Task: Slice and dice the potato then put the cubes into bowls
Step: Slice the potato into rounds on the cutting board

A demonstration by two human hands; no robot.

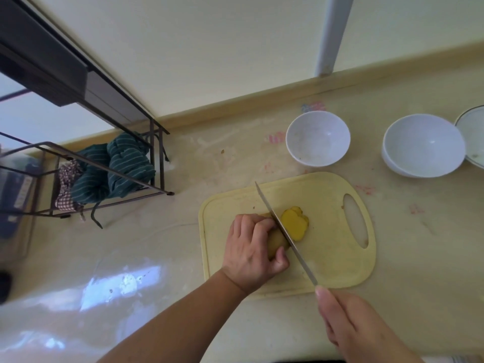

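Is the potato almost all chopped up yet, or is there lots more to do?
Lots more. A few yellow slices already lie on the cutting board. Right now the left hand grips the rest of the potato while the right hand holds the knife against it. No cubes are cut yet, and both white bowls hold no potato.
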